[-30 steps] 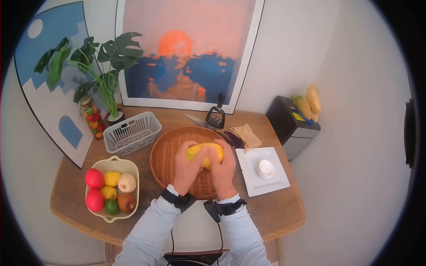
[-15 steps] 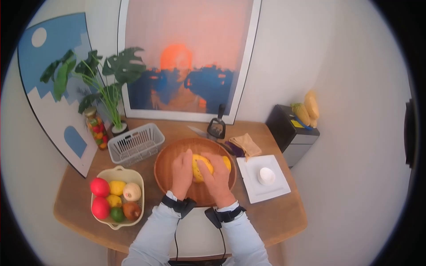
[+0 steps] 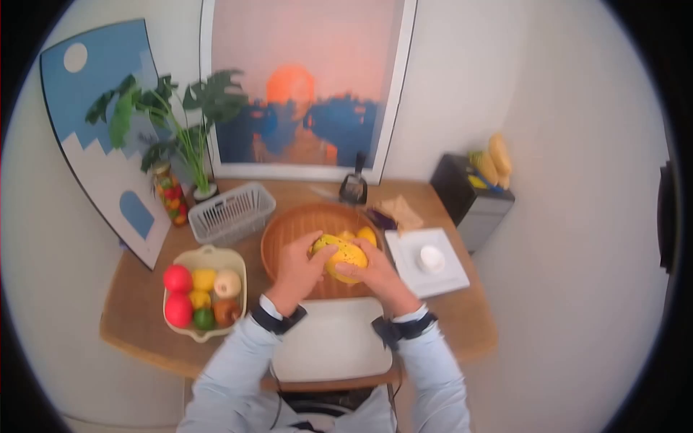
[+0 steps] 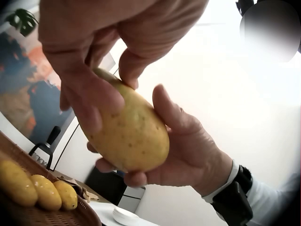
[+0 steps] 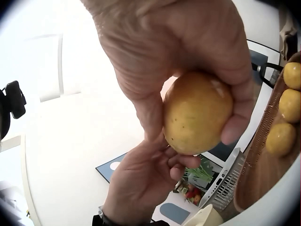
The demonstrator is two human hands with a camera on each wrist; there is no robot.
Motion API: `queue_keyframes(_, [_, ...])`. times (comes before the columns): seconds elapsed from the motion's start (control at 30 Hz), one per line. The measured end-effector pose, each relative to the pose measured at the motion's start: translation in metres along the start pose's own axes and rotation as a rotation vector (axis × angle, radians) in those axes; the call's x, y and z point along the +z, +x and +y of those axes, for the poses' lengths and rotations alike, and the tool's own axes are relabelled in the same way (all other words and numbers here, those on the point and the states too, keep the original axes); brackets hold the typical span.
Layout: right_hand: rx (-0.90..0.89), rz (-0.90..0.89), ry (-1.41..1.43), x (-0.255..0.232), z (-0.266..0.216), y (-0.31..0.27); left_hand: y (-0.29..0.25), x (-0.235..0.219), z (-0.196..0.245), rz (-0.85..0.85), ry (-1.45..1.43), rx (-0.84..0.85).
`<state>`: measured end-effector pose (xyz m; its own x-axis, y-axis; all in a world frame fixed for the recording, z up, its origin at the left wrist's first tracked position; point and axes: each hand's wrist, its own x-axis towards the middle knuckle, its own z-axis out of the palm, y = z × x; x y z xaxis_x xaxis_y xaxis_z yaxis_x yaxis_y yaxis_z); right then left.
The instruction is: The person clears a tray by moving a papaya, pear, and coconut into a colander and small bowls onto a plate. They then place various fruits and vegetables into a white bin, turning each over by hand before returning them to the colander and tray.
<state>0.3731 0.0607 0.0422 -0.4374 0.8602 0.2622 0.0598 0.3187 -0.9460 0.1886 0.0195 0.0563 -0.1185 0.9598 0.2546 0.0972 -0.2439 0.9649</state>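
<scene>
Both hands hold a yellow, dark-speckled oval fruit (image 3: 342, 258) above the round wicker basket (image 3: 278, 224). My left hand (image 3: 297, 268) grips its left end, and my right hand (image 3: 379, 273) has thumb and fingers round its right side. From the left wrist view, the fruit (image 4: 134, 134) tilts between the left hand (image 4: 103, 42) above and the right hand (image 4: 193, 155) below. In the right wrist view the right hand (image 5: 188, 52) curls over the fruit (image 5: 197, 113), while the left hand's fingers touch its underside. Three yellow fruits (image 4: 46, 192) lie in the basket.
A cream basket (image 3: 240, 292) of assorted produce is at the left, a grey basket (image 3: 232, 213) behind it. A white tray (image 3: 332, 339) lies at the front edge. To the right are a square white plate (image 3: 447, 274) with a small white bowl (image 3: 432, 259), and a cloth (image 3: 399, 211).
The fruit has turned between the hands, from more upright to slanting sideways. The forearms have spread apart, showing more of the white tray. The head view has shifted a little.
</scene>
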Motion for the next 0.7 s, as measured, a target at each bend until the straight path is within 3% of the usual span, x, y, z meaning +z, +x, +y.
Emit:
queue_keyframes(0.03, [0.177,-0.092,-0.066,-0.004,-0.016,-0.012,-0.009,-0.01,-0.002,-0.114,0.045,-0.033])
queue_keyframes(0.13, [0.264,-0.316,-0.324,-0.003,-0.02,-0.039,-0.031,-0.024,-0.008,-0.457,0.373,-0.084])
queue_keyframes(0.17, [0.285,-0.391,-0.388,0.002,-0.014,-0.046,-0.035,-0.025,-0.013,-0.597,0.546,-0.039])
queue_keyframes(0.27, [0.323,-0.575,-0.505,0.015,0.007,-0.055,-0.056,-0.019,-0.012,-0.754,0.884,0.22])
queue_keyframes(0.3, [0.342,-0.62,-0.482,0.019,0.014,-0.057,-0.056,-0.017,-0.005,-0.824,0.896,0.088])
queue_keyframes(0.4, [0.341,-0.696,-0.627,0.03,0.037,-0.069,-0.059,-0.008,0.002,-0.825,1.04,0.152])
queue_keyframes(0.5, [0.375,-0.775,-0.827,0.035,0.025,-0.075,-0.063,-0.005,-0.011,-0.878,1.075,0.202])
queue_keyframes(0.6, [0.379,-0.844,-0.922,0.031,0.019,-0.076,-0.064,-0.003,-0.021,-1.076,1.129,0.117])
queue_keyframes(0.63, [0.37,-0.864,-0.943,0.028,0.018,-0.076,-0.067,-0.002,-0.029,-1.066,1.106,0.16])
queue_keyframes(0.7, [0.282,-0.78,-1.036,0.022,0.013,-0.08,-0.07,-0.001,-0.045,-1.042,1.059,0.244])
